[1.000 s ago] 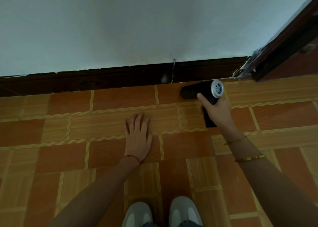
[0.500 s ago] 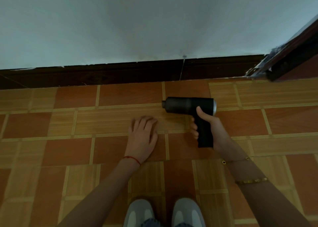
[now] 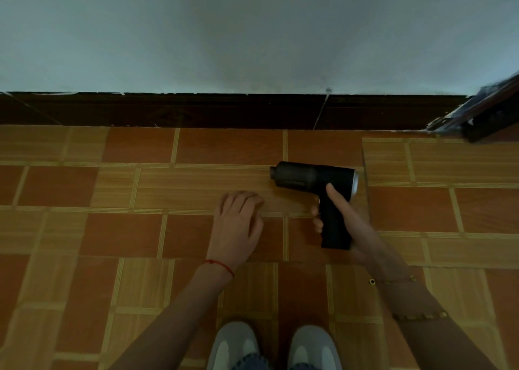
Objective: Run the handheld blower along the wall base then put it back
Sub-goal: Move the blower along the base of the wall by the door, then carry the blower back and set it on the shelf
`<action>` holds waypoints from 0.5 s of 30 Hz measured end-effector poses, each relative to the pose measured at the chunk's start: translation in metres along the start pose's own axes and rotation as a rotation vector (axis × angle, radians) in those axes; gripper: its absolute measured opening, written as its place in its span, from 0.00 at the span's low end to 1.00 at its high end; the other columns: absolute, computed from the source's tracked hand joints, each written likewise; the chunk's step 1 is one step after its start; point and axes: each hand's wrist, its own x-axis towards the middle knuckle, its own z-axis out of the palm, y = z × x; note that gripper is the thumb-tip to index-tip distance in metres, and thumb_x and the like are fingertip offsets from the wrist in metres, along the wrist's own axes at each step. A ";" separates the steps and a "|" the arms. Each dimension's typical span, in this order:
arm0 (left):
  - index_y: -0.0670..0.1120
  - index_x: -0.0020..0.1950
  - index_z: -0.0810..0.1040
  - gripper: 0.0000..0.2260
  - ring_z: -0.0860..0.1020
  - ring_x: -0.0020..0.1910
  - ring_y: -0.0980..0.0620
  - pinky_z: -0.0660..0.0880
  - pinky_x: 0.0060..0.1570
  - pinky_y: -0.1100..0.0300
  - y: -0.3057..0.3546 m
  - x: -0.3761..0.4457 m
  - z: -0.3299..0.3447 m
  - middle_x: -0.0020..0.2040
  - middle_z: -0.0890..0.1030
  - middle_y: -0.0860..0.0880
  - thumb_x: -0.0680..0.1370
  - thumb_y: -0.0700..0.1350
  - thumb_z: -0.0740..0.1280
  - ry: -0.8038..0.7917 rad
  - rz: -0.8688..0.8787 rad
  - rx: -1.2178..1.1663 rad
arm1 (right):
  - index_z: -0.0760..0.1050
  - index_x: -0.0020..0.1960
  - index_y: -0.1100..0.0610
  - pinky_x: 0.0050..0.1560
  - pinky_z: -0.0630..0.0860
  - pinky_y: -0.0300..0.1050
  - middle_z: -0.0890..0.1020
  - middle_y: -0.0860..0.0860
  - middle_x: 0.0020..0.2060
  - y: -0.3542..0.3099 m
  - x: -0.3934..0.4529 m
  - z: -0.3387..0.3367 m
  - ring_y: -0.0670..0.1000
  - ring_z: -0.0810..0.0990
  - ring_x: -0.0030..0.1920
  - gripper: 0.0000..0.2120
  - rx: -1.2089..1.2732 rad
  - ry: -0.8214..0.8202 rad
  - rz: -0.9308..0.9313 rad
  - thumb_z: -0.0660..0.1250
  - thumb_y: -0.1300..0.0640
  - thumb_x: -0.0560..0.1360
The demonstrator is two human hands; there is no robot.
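Note:
A black pistol-shaped handheld blower [image 3: 306,176] lies flat over the tiled floor, its nozzle pointing left and its silver rear cap to the right. My right hand [image 3: 346,223] grips its handle, thumb along the top side and fingers curled underneath. My left hand [image 3: 238,226] rests on the floor just left of the blower, its fingers bent at the tips, holding nothing. The dark brown wall base [image 3: 224,111] runs across the view beyond the blower, under a pale wall.
A dark door frame corner [image 3: 483,117] juts in at the upper right. Orange and tan floor tiles [image 3: 126,235] fill the lower view. My two grey-white shoes [image 3: 269,347] stand at the bottom edge, close behind the hands.
The blower has come away from the wall base toward me and turned so its nozzle points left. My left hand stayed on the floor, its fingers now more bent.

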 end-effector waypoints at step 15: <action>0.44 0.60 0.78 0.11 0.78 0.54 0.47 0.76 0.56 0.49 0.091 0.003 -0.188 0.55 0.81 0.46 0.81 0.43 0.60 -0.081 -0.125 -0.041 | 0.73 0.64 0.66 0.39 0.80 0.44 0.80 0.57 0.42 -0.134 -0.139 0.072 0.52 0.79 0.36 0.25 -0.024 0.073 -0.017 0.66 0.47 0.77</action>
